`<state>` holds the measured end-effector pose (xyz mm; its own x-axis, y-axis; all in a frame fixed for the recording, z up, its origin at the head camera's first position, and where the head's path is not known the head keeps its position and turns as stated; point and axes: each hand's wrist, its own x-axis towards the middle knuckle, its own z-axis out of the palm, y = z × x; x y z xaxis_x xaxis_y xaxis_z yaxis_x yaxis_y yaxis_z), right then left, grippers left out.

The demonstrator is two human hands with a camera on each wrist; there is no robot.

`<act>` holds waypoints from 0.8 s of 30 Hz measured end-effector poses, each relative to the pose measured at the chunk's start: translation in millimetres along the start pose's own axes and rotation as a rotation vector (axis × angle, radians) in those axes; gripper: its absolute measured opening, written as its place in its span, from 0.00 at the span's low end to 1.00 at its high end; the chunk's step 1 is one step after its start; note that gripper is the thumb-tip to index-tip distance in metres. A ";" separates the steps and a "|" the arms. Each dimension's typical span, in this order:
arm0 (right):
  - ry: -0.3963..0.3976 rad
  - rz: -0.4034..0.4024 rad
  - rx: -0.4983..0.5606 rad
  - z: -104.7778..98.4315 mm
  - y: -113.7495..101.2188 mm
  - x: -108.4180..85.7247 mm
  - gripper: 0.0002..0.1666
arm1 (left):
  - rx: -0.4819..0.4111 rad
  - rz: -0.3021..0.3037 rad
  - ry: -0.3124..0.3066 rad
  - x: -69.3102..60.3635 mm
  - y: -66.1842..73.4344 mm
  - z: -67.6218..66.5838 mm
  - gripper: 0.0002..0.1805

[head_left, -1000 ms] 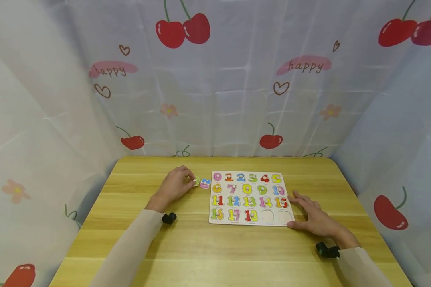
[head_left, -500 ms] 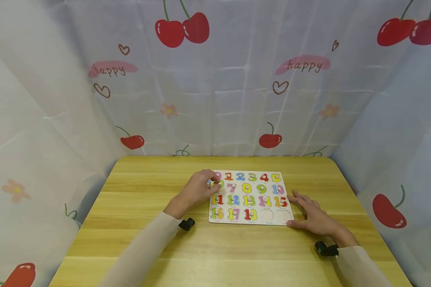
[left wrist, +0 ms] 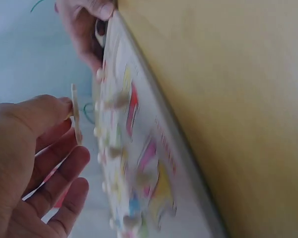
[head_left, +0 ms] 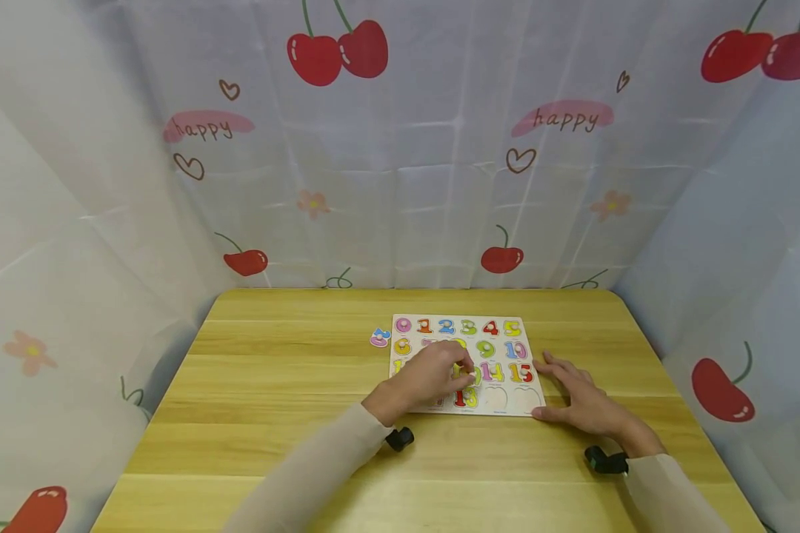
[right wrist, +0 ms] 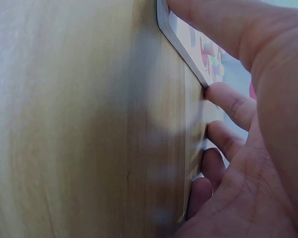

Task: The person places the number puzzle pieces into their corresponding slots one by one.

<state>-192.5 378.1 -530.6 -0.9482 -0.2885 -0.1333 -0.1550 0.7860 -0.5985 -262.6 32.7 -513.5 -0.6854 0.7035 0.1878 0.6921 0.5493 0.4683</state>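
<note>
My left hand (head_left: 430, 376) is over the number puzzle board (head_left: 507, 416), pinching a thin wooden puzzle piece (left wrist: 75, 114) between thumb and fingers. The piece appears edge-on in the left wrist view, held above the board and apart from it; its number cannot be read. Part of the board's middle and lower rows is hidden under this hand. My right hand (head_left: 590, 407) rests at the board's right side, its thumb and index finger touching the edge and the other fingers spread on the table. Two bare outlined spots (head_left: 496, 400) show at the board's lower right.
A pink and blue number piece (head_left: 380, 338) lies on the wooden table (head_left: 273, 370), just left of the board. Knobbed number pieces fill the board's other visible spots. A cherry-printed curtain (head_left: 427, 185) surrounds the table's back and sides.
My left hand has picked up a greenish piece from the table left of the board and carried it right, over the board. The right hand stays in place.
</note>
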 end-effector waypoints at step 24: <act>0.000 0.006 -0.006 0.2 0.4 -0.3 0.57 | 0.188 0.113 0.019 18.8 26.1 51.5 0.05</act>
<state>-192.3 378.4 -531.0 -0.9490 -0.2841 -0.1368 -0.1512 0.7906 -0.5933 -245.8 83.4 -542.3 -0.6038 0.7578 0.2473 0.7937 0.5428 0.2745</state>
